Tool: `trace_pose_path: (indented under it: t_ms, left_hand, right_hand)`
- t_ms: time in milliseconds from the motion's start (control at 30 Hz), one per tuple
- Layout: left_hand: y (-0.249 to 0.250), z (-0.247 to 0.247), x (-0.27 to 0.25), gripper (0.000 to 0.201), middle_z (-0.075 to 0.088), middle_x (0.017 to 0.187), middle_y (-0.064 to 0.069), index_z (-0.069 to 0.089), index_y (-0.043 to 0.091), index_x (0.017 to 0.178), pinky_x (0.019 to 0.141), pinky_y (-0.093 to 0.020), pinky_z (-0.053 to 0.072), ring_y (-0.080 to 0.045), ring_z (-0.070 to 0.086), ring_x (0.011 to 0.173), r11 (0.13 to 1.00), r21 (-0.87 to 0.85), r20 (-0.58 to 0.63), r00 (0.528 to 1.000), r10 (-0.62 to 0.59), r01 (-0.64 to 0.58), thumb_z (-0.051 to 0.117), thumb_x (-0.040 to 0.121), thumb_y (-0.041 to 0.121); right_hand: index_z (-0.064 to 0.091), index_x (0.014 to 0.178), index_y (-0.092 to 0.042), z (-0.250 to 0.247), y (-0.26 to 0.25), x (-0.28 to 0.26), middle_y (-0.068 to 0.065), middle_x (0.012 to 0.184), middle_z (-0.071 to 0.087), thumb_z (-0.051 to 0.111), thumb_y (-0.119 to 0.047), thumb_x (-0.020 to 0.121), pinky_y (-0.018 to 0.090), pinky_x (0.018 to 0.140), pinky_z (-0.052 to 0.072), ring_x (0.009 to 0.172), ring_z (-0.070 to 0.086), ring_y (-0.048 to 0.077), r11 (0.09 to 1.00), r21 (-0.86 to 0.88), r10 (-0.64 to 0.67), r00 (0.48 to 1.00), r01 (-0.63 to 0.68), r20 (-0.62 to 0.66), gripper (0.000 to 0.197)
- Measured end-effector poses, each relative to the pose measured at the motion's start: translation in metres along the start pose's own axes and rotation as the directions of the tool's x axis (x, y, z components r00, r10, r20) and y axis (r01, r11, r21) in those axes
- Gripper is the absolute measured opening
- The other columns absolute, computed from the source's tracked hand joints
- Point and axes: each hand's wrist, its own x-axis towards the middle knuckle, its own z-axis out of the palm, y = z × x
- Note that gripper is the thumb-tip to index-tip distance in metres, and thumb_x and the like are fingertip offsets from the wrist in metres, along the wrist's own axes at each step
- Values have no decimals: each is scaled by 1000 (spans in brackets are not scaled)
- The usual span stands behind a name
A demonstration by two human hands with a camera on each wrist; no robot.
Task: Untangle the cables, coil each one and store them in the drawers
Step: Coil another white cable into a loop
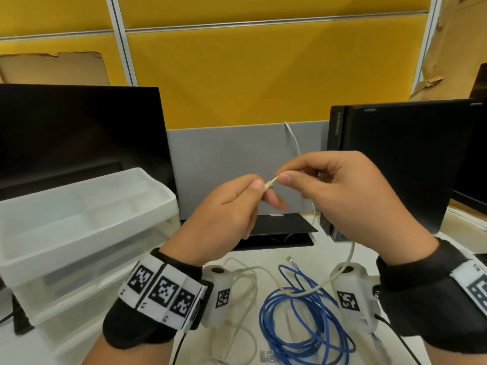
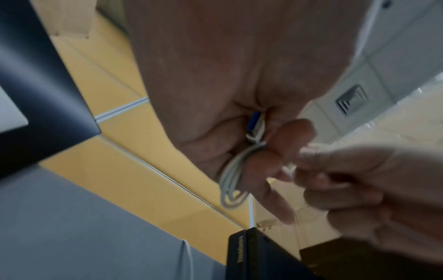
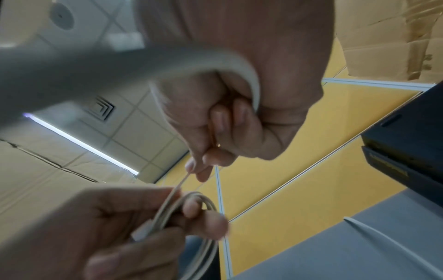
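Note:
Both hands are raised over the desk with a white cable (image 1: 342,270) between them. My left hand (image 1: 259,189) pinches a small coil of the white cable (image 2: 230,181), with a blue-tipped USB plug (image 2: 255,125) pressed under the thumb. My right hand (image 1: 283,177) pinches the strand (image 3: 182,181) just beside the coil (image 3: 203,212). The rest of the cable hangs from the right hand and trails onto the desk. A loosely looped blue network cable (image 1: 303,320) lies on the desk below, and the white cable crosses over it.
A clear plastic drawer unit (image 1: 79,206) stands at the left, with a tray top. A black monitor (image 1: 79,133) is behind it and a black computer tower (image 1: 395,159) is at the right. A grey and yellow partition (image 1: 237,159) closes the back.

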Motion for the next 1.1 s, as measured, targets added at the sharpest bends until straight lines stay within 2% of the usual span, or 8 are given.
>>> trace_pose_path:
  t_ms: [267, 433, 533, 667, 733, 833, 967, 1100]
  left_hand:
    - [11, -5, 4, 27, 40, 74, 3, 51, 13, 89, 53, -21, 35, -5, 29, 48, 760, -649, 75, 997, 35, 22, 35, 107, 25]
    - [12, -16, 8, 32, 70, 103, -2, 48, 15, 91, 71, -21, 54, -5, 62, 68, 439, -890, -143, 990, -13, -122, 27, 114, 24]
    - [7, -12, 11, 33, 67, 137, -13, 49, 12, 95, 101, -31, 55, -17, 69, 119, 563, -796, -298, 953, -44, -223, 25, 115, 23]
    - [-4, -1, 12, 32, 58, 145, -10, 46, 5, 96, 104, -26, 51, -3, 66, 120, 961, -197, -440, 893, 93, -196, 24, 115, 21]
    - [-10, -1, 11, 32, 65, 137, -12, 46, 5, 96, 92, -18, 51, 7, 69, 104, 991, -7, -409, 905, 120, -134, 26, 114, 22]
    - [-7, -3, 7, 32, 73, 120, 4, 50, 10, 94, 72, -29, 53, -16, 69, 75, 994, 67, -333, 937, 105, -87, 30, 114, 25]
    - [6, 1, -1, 36, 69, 69, 8, 58, 18, 90, 61, -22, 42, -10, 55, 57, 990, 139, -80, 996, 29, -18, 32, 113, 30]
    - [7, -2, 0, 36, 61, 80, 1, 56, 9, 90, 60, -25, 37, -13, 40, 60, 983, -183, 115, 993, -5, 26, 38, 107, 36]
  right_hand:
    - [80, 111, -36, 5, 13, 2, 3, 73, 68, 64, -31, 103, 13, 52, 41, 53, 52, 0, 995, 43, 89, 996, -88, -26, 19]
    - [69, 131, -45, 19, 19, -1, 0, 68, 67, 56, -30, 108, 18, 46, 39, 46, 44, 3, 974, 3, 222, 949, -228, 223, 30]
    - [64, 136, -43, 30, 11, -5, -3, 69, 69, 54, -32, 109, 15, 48, 41, 47, 49, 1, 970, -69, 242, 900, -233, 363, 31]
    - [71, 108, -35, 32, -7, -11, -6, 77, 72, 54, -39, 107, 21, 60, 48, 59, 59, 2, 970, -219, 211, 817, -107, 537, 18]
    - [72, 95, -32, 24, -13, -11, -1, 76, 71, 56, -39, 106, 26, 59, 48, 60, 59, 11, 976, -200, 173, 850, -81, 498, 21]
    - [76, 89, -31, 9, -16, -7, 4, 71, 68, 62, -37, 103, 23, 54, 44, 54, 53, 7, 991, -109, 114, 934, -81, 339, 20]
    - [79, 85, -24, 2, -13, -6, -1, 64, 66, 68, -30, 100, 12, 51, 41, 50, 52, 0, 998, 12, 61, 983, -64, 174, 20]
    - [80, 86, -25, 2, -5, -4, -1, 68, 70, 72, -32, 97, 12, 55, 44, 55, 56, 0, 997, 48, 53, 997, -56, 53, 16]
